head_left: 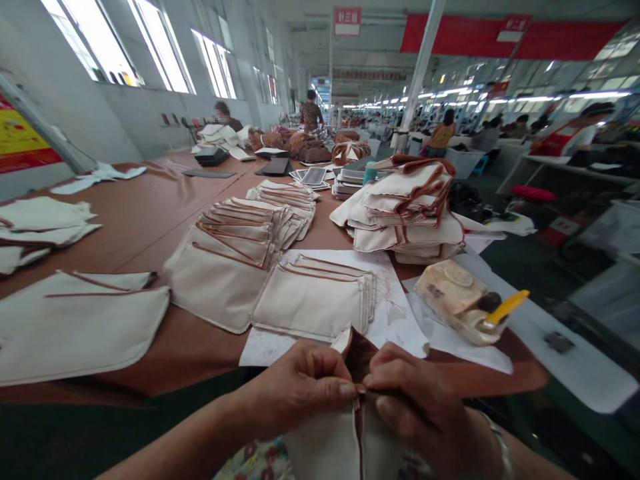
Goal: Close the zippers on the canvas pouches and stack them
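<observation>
Close to my body, a cream fabric piece with brown edging hangs between my hands at the table's front edge. My left hand pinches its brown edge between thumb and fingers. On the other side of the brown strip, my right hand is closed on the same piece, its fingertips near my left thumb. The brown inside of the piece shows between the hands. Just beyond lies a small stack of cream fabric pieces with brown edges, on white paper.
Overlapping rows of cream pieces cover the middle of the brown table. A taller pile stands at the right, behind a cut plastic container with a yellow-handled tool. More pieces lie left. Other people work farther back.
</observation>
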{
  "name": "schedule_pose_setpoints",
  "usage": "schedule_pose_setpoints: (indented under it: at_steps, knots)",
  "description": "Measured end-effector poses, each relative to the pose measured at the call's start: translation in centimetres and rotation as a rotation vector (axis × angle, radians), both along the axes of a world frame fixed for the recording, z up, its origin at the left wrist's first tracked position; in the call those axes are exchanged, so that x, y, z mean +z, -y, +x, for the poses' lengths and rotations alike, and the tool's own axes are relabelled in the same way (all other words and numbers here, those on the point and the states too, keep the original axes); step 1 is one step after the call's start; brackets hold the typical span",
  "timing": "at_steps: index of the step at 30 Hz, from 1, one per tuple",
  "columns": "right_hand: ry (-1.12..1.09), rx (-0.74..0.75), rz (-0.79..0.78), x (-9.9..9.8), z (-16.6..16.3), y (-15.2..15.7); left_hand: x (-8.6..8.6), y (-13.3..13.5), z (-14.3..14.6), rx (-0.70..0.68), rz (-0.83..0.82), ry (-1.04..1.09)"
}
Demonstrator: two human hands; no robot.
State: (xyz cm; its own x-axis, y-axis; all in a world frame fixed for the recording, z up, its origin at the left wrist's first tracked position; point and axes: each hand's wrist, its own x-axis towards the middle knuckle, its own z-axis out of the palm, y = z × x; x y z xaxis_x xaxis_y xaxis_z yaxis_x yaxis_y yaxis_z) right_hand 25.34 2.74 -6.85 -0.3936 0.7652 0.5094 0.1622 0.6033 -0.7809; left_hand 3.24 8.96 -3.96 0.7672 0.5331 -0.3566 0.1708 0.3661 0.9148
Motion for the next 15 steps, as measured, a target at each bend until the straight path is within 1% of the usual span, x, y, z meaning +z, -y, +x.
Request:
schedule_pose_setpoints:
  at_steps: [1,3,5,7,9,13,15]
  knots:
    - [-0.053,-0.025,-0.133,0.2,0.0,0.0,0.0,0.0,-0.1,-0.015,0.021,-0.002]
    - [-0.078,-0.038,-0.405,1.0,0.2,-0.2,0.1,-0.1,-0.3,-0.041,0.053,-0.017]
    - [-0.037,0.031,-0.566,1.8,0.4,-0.7,0.4,-0.1,-0.3,-0.068,0.071,-0.013]
    - [0.014,0.137,-0.624,2.5,0.5,-1.1,0.8,0.0,-0.2,-0.089,0.089,-0.004]
    - [0.003,0.202,-0.641,2.7,0.4,-1.3,1.1,0.2,0.0,-0.096,0.091,0.005]
    - [-0.249,0.323,-0.697,1.7,0.0,-1.2,1.2,0.5,0.2,-0.085,0.079,0.071]
    - [-0.280,0.305,-0.712,1.3,0.2,-1.1,1.0,0.5,0.2,-0.076,0.085,0.088]
